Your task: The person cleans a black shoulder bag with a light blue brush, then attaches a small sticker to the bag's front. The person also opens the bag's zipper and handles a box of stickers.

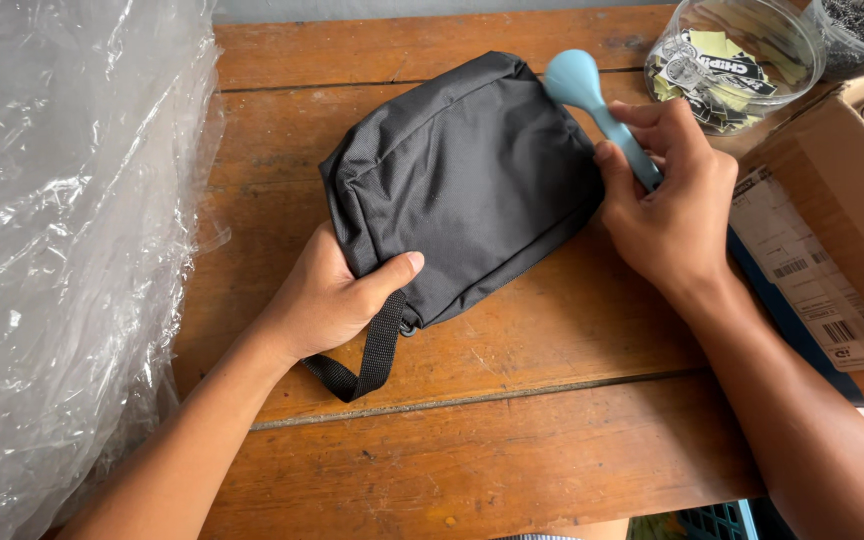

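Note:
A dark grey fabric pouch bag (467, 180) lies flat on the wooden table (512, 440). My left hand (337, 295) grips its near left corner, thumb on top, just above a short black webbing strap (372, 360) that hangs toward me. At the bag's right edge, my right hand (667, 200) holds a light blue plastic spoon-shaped tool (592, 100) by its handle. The tool's rounded head points away from me and rests by the bag's far right corner.
Crinkled clear plastic wrap (62, 230) piles up along the left side. A clear round tub (737, 55) of printed stickers stands at the back right. A brown cardboard box (842, 230) with shipping labels sits at the right edge.

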